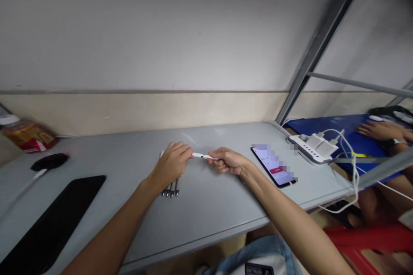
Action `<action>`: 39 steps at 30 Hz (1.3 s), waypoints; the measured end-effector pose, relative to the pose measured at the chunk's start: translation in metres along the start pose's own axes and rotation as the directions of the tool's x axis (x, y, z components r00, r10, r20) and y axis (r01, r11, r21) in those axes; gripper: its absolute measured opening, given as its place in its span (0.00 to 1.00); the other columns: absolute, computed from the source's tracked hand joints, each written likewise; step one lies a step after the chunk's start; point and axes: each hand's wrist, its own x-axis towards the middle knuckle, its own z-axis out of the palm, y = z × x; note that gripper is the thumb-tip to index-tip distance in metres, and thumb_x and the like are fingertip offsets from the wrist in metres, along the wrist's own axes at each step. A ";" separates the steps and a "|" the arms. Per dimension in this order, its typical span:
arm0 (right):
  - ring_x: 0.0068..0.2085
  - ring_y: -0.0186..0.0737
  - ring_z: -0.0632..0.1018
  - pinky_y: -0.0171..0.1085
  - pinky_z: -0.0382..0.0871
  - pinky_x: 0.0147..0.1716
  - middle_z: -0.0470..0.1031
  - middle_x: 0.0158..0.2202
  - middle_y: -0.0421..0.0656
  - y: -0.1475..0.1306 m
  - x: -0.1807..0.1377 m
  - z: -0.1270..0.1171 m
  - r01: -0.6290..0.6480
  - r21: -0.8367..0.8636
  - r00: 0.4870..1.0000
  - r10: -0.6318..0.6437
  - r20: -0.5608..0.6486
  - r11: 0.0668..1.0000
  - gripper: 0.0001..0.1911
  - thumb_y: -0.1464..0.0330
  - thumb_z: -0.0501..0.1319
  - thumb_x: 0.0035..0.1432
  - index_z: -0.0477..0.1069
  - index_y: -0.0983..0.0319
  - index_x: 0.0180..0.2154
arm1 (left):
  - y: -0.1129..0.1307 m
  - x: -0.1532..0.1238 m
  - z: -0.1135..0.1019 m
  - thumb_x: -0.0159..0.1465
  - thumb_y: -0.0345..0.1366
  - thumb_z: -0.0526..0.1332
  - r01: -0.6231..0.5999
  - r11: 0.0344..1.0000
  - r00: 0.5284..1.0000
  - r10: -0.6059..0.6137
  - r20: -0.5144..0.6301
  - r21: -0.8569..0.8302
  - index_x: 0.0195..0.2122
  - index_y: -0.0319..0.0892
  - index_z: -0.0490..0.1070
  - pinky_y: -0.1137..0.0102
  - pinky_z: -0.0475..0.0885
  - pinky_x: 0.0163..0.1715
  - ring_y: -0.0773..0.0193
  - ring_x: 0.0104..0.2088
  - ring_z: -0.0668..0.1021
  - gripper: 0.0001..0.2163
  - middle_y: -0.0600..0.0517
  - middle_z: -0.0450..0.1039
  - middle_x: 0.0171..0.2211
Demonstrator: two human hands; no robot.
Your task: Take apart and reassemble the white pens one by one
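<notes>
A slim white pen (200,156) with a dark band is held level over the grey table between both hands. Around its left end, the fingers of my left hand (173,161) are closed. At the other end my right hand (226,160) pinches the pen near its narrow tip. Several thin rods with silver ends (171,192), which look like pens, lie side by side below my left hand; that hand hides their upper parts.
Right of my hands lies a lit phone (274,166), then a white power strip (311,148) with plugged-in chargers and cables. A black mat (56,223), a dark round object (50,162) and a red-labelled bottle (27,134) are at left. A co-worker's hand (377,130) rests on the blue table.
</notes>
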 end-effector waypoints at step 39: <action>0.17 0.27 0.46 0.27 0.36 0.15 0.46 0.20 0.30 -0.012 0.001 -0.014 0.513 0.265 0.826 -0.385 -0.412 0.816 0.15 0.60 0.61 0.59 0.59 0.49 0.46 | -0.029 -0.018 0.008 0.59 0.40 0.60 0.280 0.946 0.946 -0.243 0.213 -0.165 0.39 0.47 0.69 0.61 0.56 0.44 0.54 0.46 0.67 0.08 0.51 0.72 0.40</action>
